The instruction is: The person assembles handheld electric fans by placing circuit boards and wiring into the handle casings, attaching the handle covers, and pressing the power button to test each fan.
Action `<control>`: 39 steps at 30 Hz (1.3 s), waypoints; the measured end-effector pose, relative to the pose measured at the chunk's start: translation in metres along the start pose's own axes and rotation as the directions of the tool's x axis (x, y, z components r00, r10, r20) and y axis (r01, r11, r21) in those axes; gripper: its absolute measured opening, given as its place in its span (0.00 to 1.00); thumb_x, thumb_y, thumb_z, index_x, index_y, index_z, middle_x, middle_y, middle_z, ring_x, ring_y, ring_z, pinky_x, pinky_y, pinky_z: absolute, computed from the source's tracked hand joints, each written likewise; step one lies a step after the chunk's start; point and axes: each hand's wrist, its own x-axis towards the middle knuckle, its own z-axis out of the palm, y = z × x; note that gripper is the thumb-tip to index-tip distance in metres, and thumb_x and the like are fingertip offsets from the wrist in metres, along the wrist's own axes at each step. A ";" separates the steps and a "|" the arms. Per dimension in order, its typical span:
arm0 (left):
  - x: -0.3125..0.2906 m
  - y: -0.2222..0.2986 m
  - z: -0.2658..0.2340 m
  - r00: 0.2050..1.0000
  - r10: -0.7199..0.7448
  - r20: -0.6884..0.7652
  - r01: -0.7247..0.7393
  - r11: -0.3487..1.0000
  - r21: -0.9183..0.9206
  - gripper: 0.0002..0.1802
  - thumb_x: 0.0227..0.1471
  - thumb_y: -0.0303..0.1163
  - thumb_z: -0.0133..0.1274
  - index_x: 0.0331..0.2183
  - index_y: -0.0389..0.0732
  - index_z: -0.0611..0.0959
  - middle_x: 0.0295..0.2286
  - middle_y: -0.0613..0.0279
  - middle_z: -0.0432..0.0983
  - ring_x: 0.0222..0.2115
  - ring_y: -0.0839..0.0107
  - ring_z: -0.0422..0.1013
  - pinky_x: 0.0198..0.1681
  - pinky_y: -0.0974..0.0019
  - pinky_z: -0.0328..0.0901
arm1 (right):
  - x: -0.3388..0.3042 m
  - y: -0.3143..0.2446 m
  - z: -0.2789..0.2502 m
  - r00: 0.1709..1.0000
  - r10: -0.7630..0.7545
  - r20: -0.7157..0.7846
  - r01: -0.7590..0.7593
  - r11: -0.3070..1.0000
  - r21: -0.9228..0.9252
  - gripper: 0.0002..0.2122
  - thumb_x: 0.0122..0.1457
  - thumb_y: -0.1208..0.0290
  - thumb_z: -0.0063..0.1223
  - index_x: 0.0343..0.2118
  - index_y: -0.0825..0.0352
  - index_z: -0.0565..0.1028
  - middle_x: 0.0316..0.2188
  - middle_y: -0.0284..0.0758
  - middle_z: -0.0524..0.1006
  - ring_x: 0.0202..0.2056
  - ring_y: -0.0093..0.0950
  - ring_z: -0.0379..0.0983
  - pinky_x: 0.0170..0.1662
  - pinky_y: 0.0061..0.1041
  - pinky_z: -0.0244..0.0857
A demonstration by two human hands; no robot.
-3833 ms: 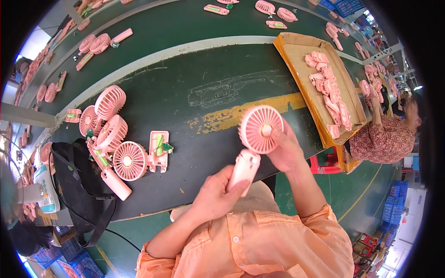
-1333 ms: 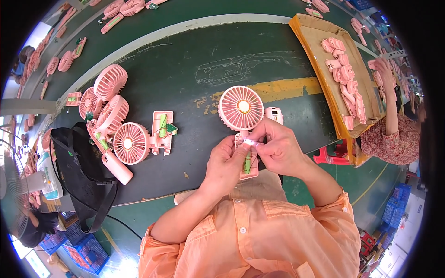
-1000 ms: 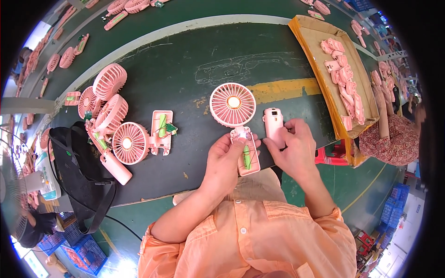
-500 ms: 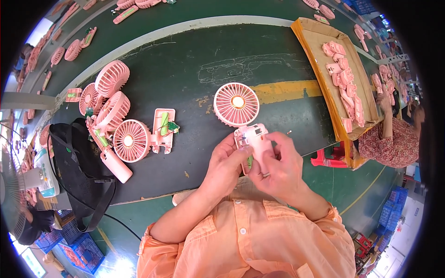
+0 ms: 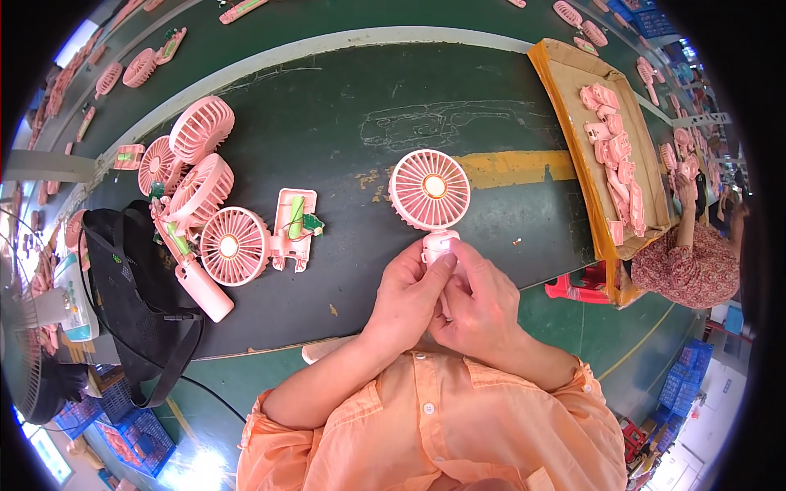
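- Gripping the handle of a small pink plastic handheld fan (image 5: 431, 196), we close both hands around it over the near edge of the dark green work table (image 5: 344, 114), the round grilled head standing clear above our fingers.
- Our left hand (image 5: 407, 296) wraps the handle from the left, thumb laid up along it; our right hand (image 5: 477, 307) folds over from the right, so the two clamp together on the same short stem, seemingly to press its halves tight.
- The fan's head lies flat against the table, just below a worn yellow painted stripe (image 5: 516, 166), which probably steadies it while we squeeze.
- To our left, within reach, lies a cluster of matching pink fans (image 5: 201, 184), heads overlapping, and beside them an open pink handle shell with a green cell and circuit board showing (image 5: 295, 225).
- A black fabric bag (image 5: 131, 286) with straps hangs off the table's left corner.
- On the right, a shallow brown cardboard tray (image 5: 573, 139) holds a heap of pink handle parts, set slantwise between us and a co-worker in a red patterned top (image 5: 688, 270), whose arm reaches up toward it.
- More pink fans and parts dot the far strip of table beyond a pale raised rail (image 5: 327, 45).
- A tiny loose part (image 5: 517, 241) sits on the table right of our hands.
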 end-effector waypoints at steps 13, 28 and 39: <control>0.000 0.002 -0.010 0.998 0.054 0.037 -0.058 0.991 0.121 0.14 0.61 0.25 0.45 0.49 0.36 0.72 0.39 0.62 0.76 0.39 0.80 0.71 0.43 0.74 0.67 | 0.005 0.018 -0.018 0.983 0.134 0.126 -0.176 0.879 0.443 0.08 0.45 0.74 0.61 0.22 0.74 0.76 0.42 0.47 0.73 0.26 0.30 0.71 0.28 0.25 0.68; 0.012 0.015 0.002 0.955 0.118 0.272 -0.160 0.978 0.137 0.28 0.57 0.17 0.48 0.58 0.40 0.64 0.49 0.63 0.71 0.50 0.76 0.67 0.54 0.70 0.62 | 0.022 0.056 -0.014 0.773 0.265 0.577 -0.576 -0.089 0.813 0.15 0.58 0.77 0.57 0.48 0.72 0.73 0.39 0.33 0.78 0.40 0.18 0.74 0.43 0.20 0.71; 0.092 0.045 -0.002 0.779 0.537 0.324 -0.526 0.279 0.803 0.18 0.50 0.23 0.55 0.45 0.34 0.74 0.25 0.55 0.74 0.22 0.65 0.72 0.28 0.65 0.69 | 0.205 0.182 0.012 0.971 0.199 0.136 -0.220 0.961 0.167 0.13 0.51 0.69 0.54 0.40 0.66 0.74 0.35 0.47 0.69 0.42 0.45 0.68 0.45 0.38 0.64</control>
